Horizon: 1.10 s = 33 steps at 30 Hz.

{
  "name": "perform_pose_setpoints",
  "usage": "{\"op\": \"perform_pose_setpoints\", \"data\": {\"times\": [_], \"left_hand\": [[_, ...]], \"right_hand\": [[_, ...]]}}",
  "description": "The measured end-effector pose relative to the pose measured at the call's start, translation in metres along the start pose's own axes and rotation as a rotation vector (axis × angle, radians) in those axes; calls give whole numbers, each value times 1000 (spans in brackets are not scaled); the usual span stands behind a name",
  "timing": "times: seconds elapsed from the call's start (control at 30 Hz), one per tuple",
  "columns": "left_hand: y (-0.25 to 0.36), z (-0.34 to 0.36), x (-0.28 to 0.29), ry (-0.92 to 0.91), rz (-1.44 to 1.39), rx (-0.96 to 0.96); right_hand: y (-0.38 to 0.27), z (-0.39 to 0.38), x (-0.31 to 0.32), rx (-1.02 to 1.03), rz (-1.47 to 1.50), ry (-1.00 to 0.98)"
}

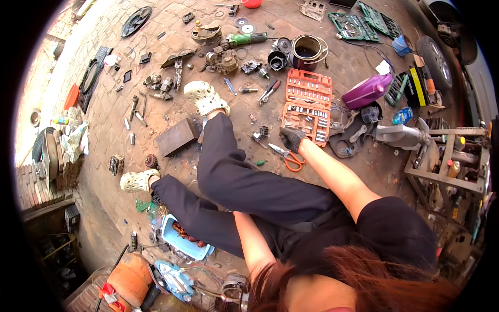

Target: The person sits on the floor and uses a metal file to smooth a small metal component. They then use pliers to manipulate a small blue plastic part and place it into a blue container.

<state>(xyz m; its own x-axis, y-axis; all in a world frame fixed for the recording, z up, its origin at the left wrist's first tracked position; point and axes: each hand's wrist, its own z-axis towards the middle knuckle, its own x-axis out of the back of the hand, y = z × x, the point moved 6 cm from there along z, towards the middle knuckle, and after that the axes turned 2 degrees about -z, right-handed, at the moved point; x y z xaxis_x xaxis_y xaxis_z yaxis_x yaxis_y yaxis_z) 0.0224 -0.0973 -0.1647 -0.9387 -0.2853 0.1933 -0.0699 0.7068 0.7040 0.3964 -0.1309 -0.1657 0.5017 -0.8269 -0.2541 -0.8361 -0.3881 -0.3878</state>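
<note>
My right hand, in a dark glove, is at the lower left edge of an open orange socket set case. Its fingers look curled together, and whatever they may hold is hidden. Rows of sockets fill the case. Just below the glove lie scissors with orange handles. A small metal part lies to the left of the hand. My left forearm passes behind my thigh, which hides the left hand.
A dark metal block lies by my feet. Farther off are a green angle grinder, a bucket of dark liquid and engine parts. A purple jug and a metal stand are right; a blue tray is near left.
</note>
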Motion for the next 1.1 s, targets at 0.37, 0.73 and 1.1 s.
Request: {"op": "perform_pose_setpoints", "data": {"times": [0.37,0.73,1.1], "left_hand": [[-39,4,33,-35,320,90],[-86,24,55,-21,484,218],[-46,-4,-2,-26,339,194]], "right_hand": [[-133,112,-38,395,-94,125],[-233,207,-33,315,-88,428],[-251,224,15,377,-79,238]]}}
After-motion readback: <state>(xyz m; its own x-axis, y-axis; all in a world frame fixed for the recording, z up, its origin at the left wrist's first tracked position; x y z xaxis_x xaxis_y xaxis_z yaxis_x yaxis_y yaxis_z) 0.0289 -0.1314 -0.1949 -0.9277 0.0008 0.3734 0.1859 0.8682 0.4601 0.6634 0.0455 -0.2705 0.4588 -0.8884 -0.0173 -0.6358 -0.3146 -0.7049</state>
